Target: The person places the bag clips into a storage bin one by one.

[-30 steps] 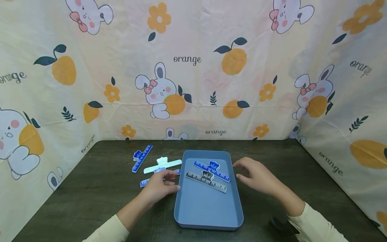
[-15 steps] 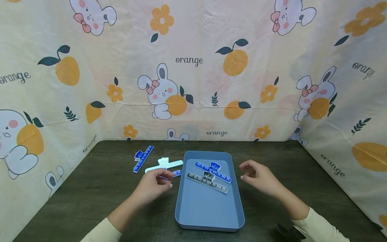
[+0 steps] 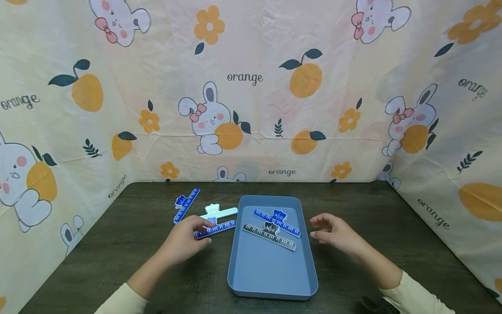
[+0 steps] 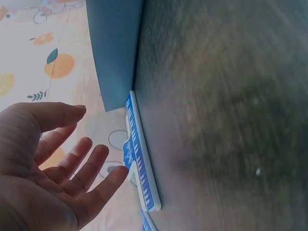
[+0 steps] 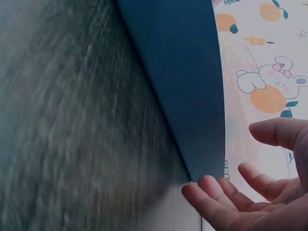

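Left hand open, right hand relaxed

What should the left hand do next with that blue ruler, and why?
Probably pinch the blue ruler and lift it toward the tray. The left hand is open, its fingertips right at the ruler's near end on the table, not gripping it. Two rulers already lie in the tray, so this one likely joins them. The right hand hovers open beside the tray.

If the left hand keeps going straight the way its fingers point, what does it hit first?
Probably the blue ruler-shaped clip lying on the dark wooden table: the left hand has its fingertips right at its near end, though actual contact is hard to judge. Beyond lies the white ruler-shaped clip.
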`<state>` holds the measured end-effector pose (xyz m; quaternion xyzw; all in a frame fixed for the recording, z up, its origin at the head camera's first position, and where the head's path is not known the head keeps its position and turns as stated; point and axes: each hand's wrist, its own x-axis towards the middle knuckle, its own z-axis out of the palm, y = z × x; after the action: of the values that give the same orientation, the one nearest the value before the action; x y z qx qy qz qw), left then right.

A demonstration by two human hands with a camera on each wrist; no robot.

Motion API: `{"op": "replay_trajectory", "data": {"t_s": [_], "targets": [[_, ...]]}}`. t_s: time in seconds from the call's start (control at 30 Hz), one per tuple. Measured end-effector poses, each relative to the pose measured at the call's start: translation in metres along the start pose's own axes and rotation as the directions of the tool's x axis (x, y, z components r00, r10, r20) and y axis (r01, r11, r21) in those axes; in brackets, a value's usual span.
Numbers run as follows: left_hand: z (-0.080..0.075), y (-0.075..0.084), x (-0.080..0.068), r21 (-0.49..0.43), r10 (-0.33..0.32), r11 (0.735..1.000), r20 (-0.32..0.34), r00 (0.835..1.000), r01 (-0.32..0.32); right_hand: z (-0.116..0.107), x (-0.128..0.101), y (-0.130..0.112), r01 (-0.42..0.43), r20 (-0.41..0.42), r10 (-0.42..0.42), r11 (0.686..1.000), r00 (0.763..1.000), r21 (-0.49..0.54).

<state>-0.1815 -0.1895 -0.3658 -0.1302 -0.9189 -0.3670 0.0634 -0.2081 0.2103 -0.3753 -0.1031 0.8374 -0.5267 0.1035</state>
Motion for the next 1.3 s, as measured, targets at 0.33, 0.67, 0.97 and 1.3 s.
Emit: {"op": "replay_trajectory", "data": {"t_s": [0.33, 0.67, 0.97, 1.3], "targets": [[-0.002, -0.013, 0.007, 0.127, 0.036, 0.991, -0.037, 0.999, -0.031, 0.01, 0.004, -0.005, -0.09, 0.016, 0.089, 0.994, 0.996, 0.056], [0.0, -0.026, 0.019, 0.276, 0.106, 0.955, 0.021, 0.994, -0.107, 0.011, 0.008, -0.007, -0.167, 0.1, 0.148, 0.962, 0.984, 0.214], [0.002, -0.026, 0.038, 0.416, 0.134, 0.896, 0.083, 0.987, -0.157, 0.006, 0.011, -0.007, -0.196, 0.22, 0.129, 0.928, 0.967, 0.318], [0.007, -0.015, 0.054, 0.495, 0.027, 0.857, 0.233, 0.972, -0.142, 0.006, 0.014, -0.002, -0.244, 0.266, 0.146, 0.89, 0.953, 0.385]]}}
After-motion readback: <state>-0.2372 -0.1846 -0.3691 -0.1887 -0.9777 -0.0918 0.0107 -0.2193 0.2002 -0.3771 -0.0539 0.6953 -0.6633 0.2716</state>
